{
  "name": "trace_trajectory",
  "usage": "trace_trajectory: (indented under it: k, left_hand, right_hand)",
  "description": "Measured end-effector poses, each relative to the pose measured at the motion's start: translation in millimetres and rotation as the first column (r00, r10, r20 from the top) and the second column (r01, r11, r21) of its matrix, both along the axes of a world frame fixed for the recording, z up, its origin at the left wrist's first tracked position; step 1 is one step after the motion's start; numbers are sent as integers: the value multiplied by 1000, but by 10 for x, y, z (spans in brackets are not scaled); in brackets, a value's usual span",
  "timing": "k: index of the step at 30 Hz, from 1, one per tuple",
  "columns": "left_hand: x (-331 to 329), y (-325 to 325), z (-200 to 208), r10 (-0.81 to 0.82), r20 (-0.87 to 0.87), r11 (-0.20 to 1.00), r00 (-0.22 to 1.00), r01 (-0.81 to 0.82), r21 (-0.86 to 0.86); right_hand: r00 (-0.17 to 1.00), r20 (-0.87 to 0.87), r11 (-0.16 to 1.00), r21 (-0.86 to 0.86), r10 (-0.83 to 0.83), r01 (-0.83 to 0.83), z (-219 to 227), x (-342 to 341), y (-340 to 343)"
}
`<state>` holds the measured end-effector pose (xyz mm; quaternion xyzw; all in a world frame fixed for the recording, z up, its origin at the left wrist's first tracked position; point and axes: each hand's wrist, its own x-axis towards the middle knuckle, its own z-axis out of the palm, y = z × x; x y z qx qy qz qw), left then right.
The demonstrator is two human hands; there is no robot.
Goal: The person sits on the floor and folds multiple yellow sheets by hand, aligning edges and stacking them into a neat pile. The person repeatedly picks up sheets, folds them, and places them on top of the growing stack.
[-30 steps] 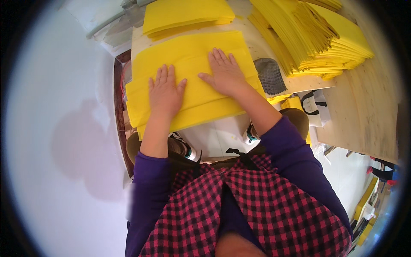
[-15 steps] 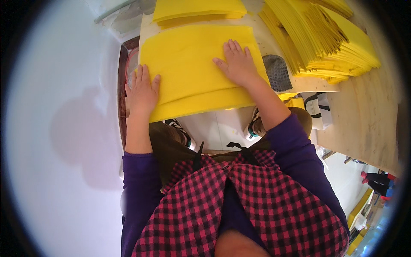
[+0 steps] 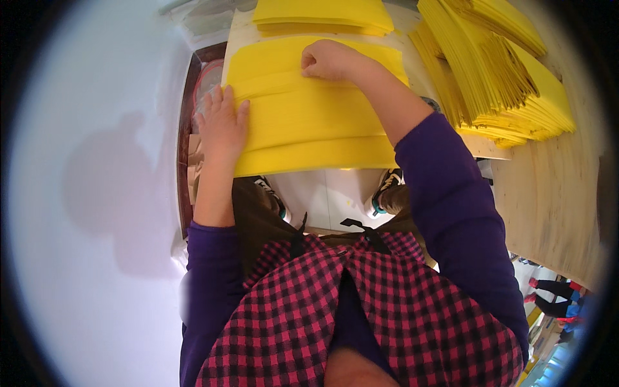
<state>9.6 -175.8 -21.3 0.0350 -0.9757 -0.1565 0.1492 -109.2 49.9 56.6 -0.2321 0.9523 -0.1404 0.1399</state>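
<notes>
"On the table (image 3: 242,31), right in front of you, how would that yellow cloth (image 3: 316,122) handle?"

"Light, I'd say, and soft enough to ripple: low ridges run across it from side to side. It looks like felt, matt rather than slick, so I wouldn't expect my skin to skid on it, though if it's more than one layer, the layers could slip on each other. Nothing about it seems fragile; I think it would crease sooner than tear."

"And the best place to take hold?"

"By the near edge, I think, or a corner of it, where thumb and fingers could go above and below. From the middle I'd only bunch it up."

"How does it lie to your fingers?"

"Under both sets. My left hand (image 3: 222,126) rests along its left edge, fingers stretched out and a little apart, thumb on the cloth, gripping nothing. My right hand (image 3: 332,60) is over the far half, rolled into a loose fist with the thumb against the forefinger; I see no cloth gathered in it, but its underside is hidden, so I can't tell whether it nips a fold."

"What's around the cloth?"

"Just beyond its far edge, a yellow stack (image 3: 322,16); off to the right, a bigger yellow pile (image 3: 483,71) of folded pieces; and past my right forearm (image 3: 400,103), a scrap of something grey (image 3: 431,103) peeps out, mostly covered."
</notes>
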Motion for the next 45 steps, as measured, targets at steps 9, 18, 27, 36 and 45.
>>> trace_trajectory:
  k: [9, 18, 27, 36, 45]
  left_hand:
    - [76, 25, 140, 53, 18, 995, 998, -51, -82]
    - [-290, 640, 479, -239, -101, 968, 966, 229, -108]
    - [-609, 1102, 262, -230, 123, 952, 965, 197, 235]
    - [-473, 650, 97, -49, 233, 981, 971, 91, -174]
    - [-407, 426, 60, 53, 231, 984, 971, -12, -176]
  right_hand:
    - [979, 111, 973, 137, 173, -187, 82, -169, -193]
    - [896, -435, 983, -112, 85, -148, -332, 157, -60]
    - [837, -540, 996, -7, -83, 94, -652, 538, 5]
    - [902, -407, 984, 36, -145, 175, -708, 564, 106]
    - [899, -353, 941, 115, -260, 318, -598, 712, 916]
